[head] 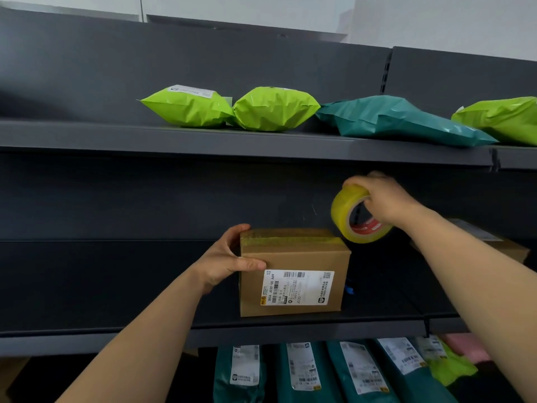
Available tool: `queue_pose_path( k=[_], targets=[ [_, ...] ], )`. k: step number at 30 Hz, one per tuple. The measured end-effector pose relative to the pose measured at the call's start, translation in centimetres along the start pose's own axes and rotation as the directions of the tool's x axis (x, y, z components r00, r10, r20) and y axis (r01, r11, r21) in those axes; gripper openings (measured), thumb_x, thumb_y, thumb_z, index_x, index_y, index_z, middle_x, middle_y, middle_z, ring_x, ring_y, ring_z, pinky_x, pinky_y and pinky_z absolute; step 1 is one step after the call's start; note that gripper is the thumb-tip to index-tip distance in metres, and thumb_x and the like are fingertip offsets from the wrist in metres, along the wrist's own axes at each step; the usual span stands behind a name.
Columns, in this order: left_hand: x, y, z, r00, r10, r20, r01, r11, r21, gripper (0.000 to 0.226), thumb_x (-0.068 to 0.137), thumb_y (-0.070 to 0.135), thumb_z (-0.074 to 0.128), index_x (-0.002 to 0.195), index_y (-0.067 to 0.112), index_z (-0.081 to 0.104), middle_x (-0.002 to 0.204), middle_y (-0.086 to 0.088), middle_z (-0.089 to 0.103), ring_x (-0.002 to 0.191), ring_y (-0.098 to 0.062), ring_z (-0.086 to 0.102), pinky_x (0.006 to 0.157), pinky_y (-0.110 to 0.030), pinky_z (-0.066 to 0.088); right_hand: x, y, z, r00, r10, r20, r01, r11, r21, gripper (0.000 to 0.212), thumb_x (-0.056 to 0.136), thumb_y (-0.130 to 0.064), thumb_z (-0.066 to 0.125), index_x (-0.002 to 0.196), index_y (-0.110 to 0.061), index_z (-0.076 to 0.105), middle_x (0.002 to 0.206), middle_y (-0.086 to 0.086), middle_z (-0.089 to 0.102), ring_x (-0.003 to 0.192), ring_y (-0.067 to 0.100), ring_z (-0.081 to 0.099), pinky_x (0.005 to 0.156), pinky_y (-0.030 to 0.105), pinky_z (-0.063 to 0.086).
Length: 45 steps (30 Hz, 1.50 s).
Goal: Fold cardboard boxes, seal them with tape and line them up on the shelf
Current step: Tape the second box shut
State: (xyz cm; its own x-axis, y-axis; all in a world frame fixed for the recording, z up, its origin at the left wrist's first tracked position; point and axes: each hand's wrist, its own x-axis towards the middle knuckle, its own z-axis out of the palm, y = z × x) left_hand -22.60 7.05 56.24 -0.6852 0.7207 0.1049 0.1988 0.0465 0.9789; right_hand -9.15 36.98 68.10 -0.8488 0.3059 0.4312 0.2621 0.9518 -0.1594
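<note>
I am gripping a small brown cardboard box (293, 257) with my left hand (229, 258). My thumb is lying across the front face just beside the white shipping label (299, 287), and my fingers are curling round the upper left edge. The box is standing upright on the middle dark grey metal shelf (116, 324), near its front lip, with the label facing me. A strip of yellowish clear tape (290, 237) is running along the box's closed top.

My right hand (383, 199) is clamping a roll of yellow translucent packing tape with a red-printed core (357, 218). My fingers are hooking into the core from above. The roll is hanging tilted just over the box's top right corner; I cannot tell whether it is touching the cardboard.

On the upper shelf (174, 141), two puffy lime-green plastic mailer bags (189, 107) (273, 109) are lying side by side and touching. A teal mailer bag (398, 120) and another lime-green one (499, 117) are lying to their right. Behind my right forearm, a second cardboard box (508, 250) is sitting on the middle shelf, mostly hidden. Below, a row of teal mailer bags with white labels (305, 370) is standing on end, with a lime-green bag (450, 369) at the right of the row.
</note>
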Motion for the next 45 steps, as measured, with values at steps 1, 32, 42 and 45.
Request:
queue_pose_path(
  k=[1, 32, 42, 45],
  targets=[
    [0.0, 0.0, 0.1, 1.0, 0.0, 0.002, 0.0, 1.0, 0.003, 0.116, 0.041, 0.036, 0.094, 0.142, 0.035, 0.037, 0.135, 0.009, 0.052, 0.122, -0.013, 0.052, 0.095, -0.029, 0.048, -0.2, 0.6, 0.1, 1.0, 0.003, 0.022, -0.002, 1.0, -0.022, 0.059, 0.086, 0.005, 0.044, 0.13, -0.033, 0.055, 0.122, 0.013, 0.047, 0.113, 0.037, 0.047, 0.094, 0.038, 0.043],
    [-0.3, 0.1, 0.5, 1.0, 0.009, -0.016, -0.009, 0.999, 0.049, 0.119, 0.032, 0.046, 0.096, 0.138, 0.036, 0.042, 0.136, 0.01, 0.051, 0.127, -0.014, 0.048, 0.109, -0.043, 0.042, -4.3, 3.6, 7.2, 0.971, 0.113, 0.21, -0.085, 0.987, -0.138, 0.074, 0.085, 0.01, 0.038, 0.14, -0.04, 0.039, 0.136, 0.006, 0.038, 0.128, 0.029, 0.033, 0.104, 0.04, 0.036],
    [-0.3, 0.2, 0.6, 1.0, 0.003, -0.014, -0.003, 0.999, 0.047, 0.112, 0.038, 0.036, 0.093, 0.137, 0.036, 0.041, 0.135, 0.011, 0.051, 0.126, -0.012, 0.047, 0.108, -0.038, 0.042, -5.1, 3.1, 7.4, 0.949, 0.129, 0.286, -0.083, 0.983, -0.164, 0.073, 0.088, 0.003, 0.045, 0.147, -0.038, 0.029, 0.141, 0.008, 0.036, 0.13, 0.029, 0.034, 0.107, 0.042, 0.034],
    [-0.4, 0.3, 0.7, 1.0, -0.005, -0.001, 0.005, 0.999, 0.032, 0.113, 0.04, 0.033, 0.093, 0.138, 0.036, 0.039, 0.135, 0.012, 0.05, 0.125, -0.009, 0.047, 0.1, -0.029, 0.044, -5.2, 2.7, 6.8, 0.901, 0.178, 0.396, -0.137, 0.982, -0.129, 0.081, 0.087, -0.014, 0.052, 0.152, -0.04, 0.01, 0.153, 0.01, 0.022, 0.141, 0.032, 0.02, 0.117, 0.045, 0.016]
  ],
)
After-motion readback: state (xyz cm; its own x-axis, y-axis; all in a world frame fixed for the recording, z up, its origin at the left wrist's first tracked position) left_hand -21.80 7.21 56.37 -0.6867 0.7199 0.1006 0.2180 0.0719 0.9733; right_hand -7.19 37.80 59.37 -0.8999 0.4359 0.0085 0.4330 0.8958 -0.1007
